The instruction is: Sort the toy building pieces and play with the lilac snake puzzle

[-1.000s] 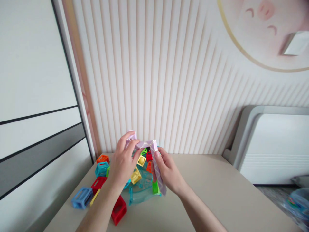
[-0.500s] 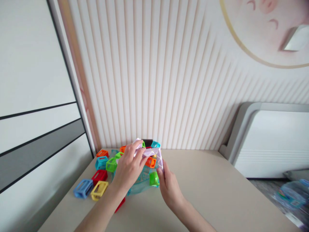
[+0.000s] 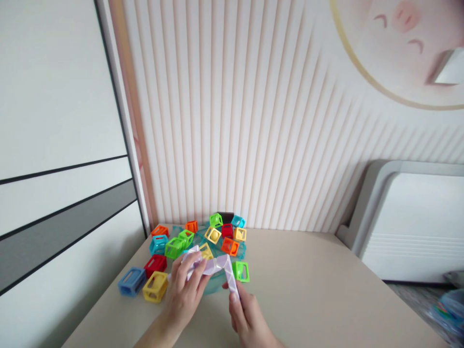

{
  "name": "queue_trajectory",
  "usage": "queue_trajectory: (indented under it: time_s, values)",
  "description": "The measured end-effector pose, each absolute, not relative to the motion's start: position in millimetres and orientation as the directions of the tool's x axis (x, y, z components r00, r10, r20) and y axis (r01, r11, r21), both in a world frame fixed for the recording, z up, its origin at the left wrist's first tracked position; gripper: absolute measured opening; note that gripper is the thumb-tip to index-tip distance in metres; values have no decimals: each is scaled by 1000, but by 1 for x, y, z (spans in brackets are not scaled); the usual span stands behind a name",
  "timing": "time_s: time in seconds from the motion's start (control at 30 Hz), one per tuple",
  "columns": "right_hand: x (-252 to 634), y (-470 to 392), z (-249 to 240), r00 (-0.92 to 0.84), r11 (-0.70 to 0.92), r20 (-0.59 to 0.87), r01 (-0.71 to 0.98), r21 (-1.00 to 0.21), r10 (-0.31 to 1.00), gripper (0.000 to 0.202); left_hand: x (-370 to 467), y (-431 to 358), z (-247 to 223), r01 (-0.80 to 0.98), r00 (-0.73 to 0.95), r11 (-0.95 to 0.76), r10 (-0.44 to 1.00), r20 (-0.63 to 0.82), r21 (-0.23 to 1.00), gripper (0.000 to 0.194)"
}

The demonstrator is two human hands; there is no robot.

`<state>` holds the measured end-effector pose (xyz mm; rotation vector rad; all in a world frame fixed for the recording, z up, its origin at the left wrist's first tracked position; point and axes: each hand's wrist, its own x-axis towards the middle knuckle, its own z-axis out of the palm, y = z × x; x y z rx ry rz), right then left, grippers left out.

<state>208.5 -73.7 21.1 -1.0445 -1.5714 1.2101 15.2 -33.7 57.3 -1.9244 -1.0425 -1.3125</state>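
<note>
A bent lilac-and-white segmented toy (image 3: 217, 263) is held up between both hands, above the front of the block pile. My left hand (image 3: 186, 285) has its fingers wrapped over the toy's left part, hiding some of it. With thumb and fingers, my right hand (image 3: 244, 304) pinches the lower end of the segment that angles down at the right. A green block (image 3: 241, 271) lies just beyond my right hand, and a yellow block (image 3: 155, 287) is left of my left hand.
Several coloured hollow blocks, among them a blue one (image 3: 132, 281) and a red one (image 3: 155, 266), lie on the beige table (image 3: 308, 290) with a translucent teal sheet (image 3: 215, 284). A ribbed wall (image 3: 224, 116) stands behind, a white cabinet (image 3: 61, 96) at left.
Both hands and the lilac toy have moved down in view, toward the near side, uncovering more blocks behind. The toy stays in both hands. The camera view has shifted slightly.
</note>
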Motion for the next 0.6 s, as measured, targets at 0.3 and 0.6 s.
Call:
queue_trajectory:
  time_s: [0.3, 0.6]
  values:
    - [221, -73, 47, -676, -345, -143, -174, -923, 723, 85, -6, -24, 52, 817, 294, -559, 191, 936, -143, 23]
    - [231, -59, 35, -187, 103, 34, 369, -924, 982, 71, -9, -22, 60, 839, 348, -506, 215, 912, -201, 25]
